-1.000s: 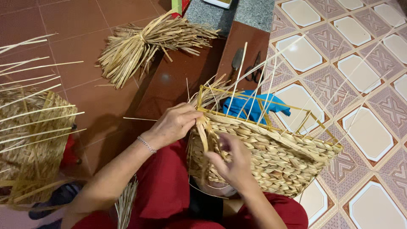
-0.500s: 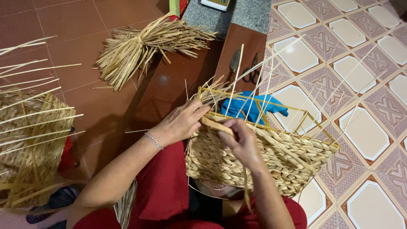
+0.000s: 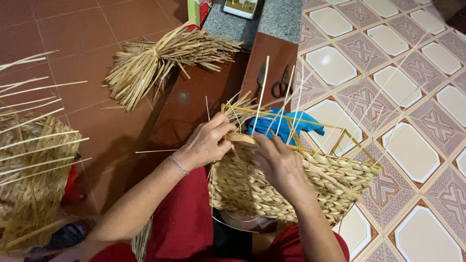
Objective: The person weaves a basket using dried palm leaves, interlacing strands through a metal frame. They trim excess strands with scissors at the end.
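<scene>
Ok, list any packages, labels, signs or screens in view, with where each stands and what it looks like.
Green box: top edge of the view, on the floor left of the grey stone slab; upright, bright green with a red patch, mostly cut off.
Pale device: top edge, lying on the slab; flat, cream-white with small dark and yellow marks; whether it has a screen cannot be told.
No signs in view.

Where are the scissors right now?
In the head view, the scissors lie up and right of centre on the dark brown step, at its edge by the patterned tiles, just beyond the half-woven basket and its blue cloth.
</scene>
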### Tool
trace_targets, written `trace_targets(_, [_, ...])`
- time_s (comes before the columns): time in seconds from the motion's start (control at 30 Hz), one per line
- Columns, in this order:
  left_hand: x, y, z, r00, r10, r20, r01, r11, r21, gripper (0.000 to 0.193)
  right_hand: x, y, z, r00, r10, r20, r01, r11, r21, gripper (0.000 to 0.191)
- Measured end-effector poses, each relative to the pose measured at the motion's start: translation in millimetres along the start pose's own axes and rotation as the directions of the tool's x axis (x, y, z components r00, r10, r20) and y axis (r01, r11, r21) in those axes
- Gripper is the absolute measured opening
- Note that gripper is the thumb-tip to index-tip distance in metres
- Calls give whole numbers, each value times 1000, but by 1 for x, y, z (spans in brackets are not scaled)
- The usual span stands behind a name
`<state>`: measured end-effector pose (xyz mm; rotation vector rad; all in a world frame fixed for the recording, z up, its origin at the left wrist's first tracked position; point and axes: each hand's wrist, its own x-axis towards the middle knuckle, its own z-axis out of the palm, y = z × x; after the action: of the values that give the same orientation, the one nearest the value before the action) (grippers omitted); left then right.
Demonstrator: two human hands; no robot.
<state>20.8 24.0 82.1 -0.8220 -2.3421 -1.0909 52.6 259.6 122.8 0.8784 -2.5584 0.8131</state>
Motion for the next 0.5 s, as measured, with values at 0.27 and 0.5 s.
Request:
trace_targets(0.27, [-1, -3, 0, 996, -82, 18, 82, 997, -5, 28, 23, 4, 13, 977, -127, 173, 165, 961, -223, 73])
trace_targets(0.5, [2, -2, -1, 987, -150, 59, 153, 987, -45, 25, 12, 12, 18, 979, -159, 124, 200, 844, -498, 60])
